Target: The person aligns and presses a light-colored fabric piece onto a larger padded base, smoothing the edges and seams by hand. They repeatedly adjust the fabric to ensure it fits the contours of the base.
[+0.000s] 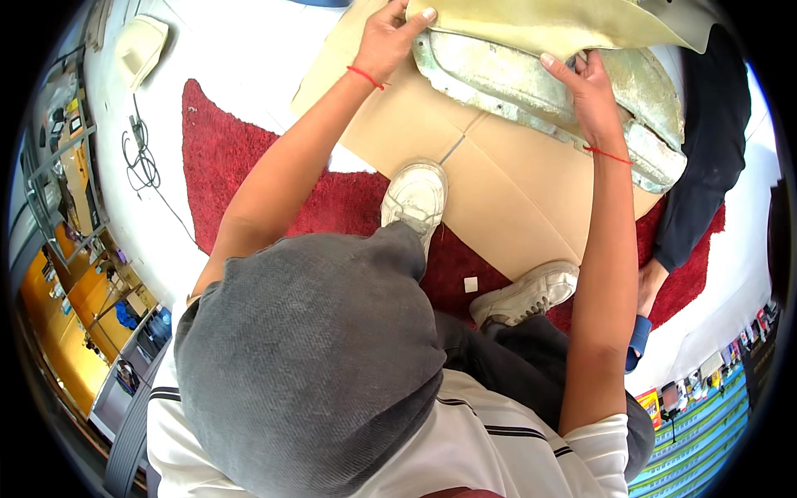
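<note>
A pale yellow, smooth, curved sheet (531,23) spans the top of the head view. My left hand (390,37) is closed on its left corner, thumb on top. Farther right, my right hand (588,90) is closed on its near edge, with the fingertips partly hidden behind that edge. Beneath the sheet lies a worn, greenish-white moulded shell (498,76), with a raised rim and small holes along its border. The sheet covers the shell's far part. Flattened cardboard (465,178) lies under the shell.
A dark red rug (241,158) extends beneath the cardboard. Another person's dark-trousered leg (706,158) and blue slipper (638,342) are at the right. A coiled black cable (143,162) and a cream moulded piece (139,51) lie on the white floor at left. Shelving (91,274) stands beyond.
</note>
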Motion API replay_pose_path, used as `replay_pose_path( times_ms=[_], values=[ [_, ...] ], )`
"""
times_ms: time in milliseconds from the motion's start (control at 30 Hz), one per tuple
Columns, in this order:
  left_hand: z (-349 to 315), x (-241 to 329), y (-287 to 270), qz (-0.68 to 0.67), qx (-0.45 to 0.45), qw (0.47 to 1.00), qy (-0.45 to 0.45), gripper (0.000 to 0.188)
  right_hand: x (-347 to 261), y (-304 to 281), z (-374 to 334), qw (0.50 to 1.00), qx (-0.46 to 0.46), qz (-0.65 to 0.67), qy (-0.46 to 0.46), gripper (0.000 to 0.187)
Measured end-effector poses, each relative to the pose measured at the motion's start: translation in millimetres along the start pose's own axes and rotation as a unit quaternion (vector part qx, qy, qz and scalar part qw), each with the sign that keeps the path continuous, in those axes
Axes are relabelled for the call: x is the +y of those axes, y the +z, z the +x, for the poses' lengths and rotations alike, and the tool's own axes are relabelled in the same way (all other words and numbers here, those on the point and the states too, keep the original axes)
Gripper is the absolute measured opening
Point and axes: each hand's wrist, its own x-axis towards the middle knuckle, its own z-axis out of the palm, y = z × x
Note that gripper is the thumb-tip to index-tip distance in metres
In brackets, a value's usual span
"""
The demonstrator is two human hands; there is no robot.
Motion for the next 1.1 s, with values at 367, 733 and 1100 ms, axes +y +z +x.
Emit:
replay_pose_path(
  times_ms=[367,733,1100],
  values=[
    [41,25,12,0.002,-0.001,0.999,0.043,0.024,-11,1,9,0.979,0.066,-0.168,0.091,0.061],
    [60,156,24,0.242,0.029,0.945,0.22,0.026,6,-8,24,0.987,0.063,-0.092,0.115,0.066],
    [73,80,-11,-0.114,-0.193,0.97,-0.095,0.031,20,-22,8,0.975,0.064,0.213,0.007,0.046]
  ],
)
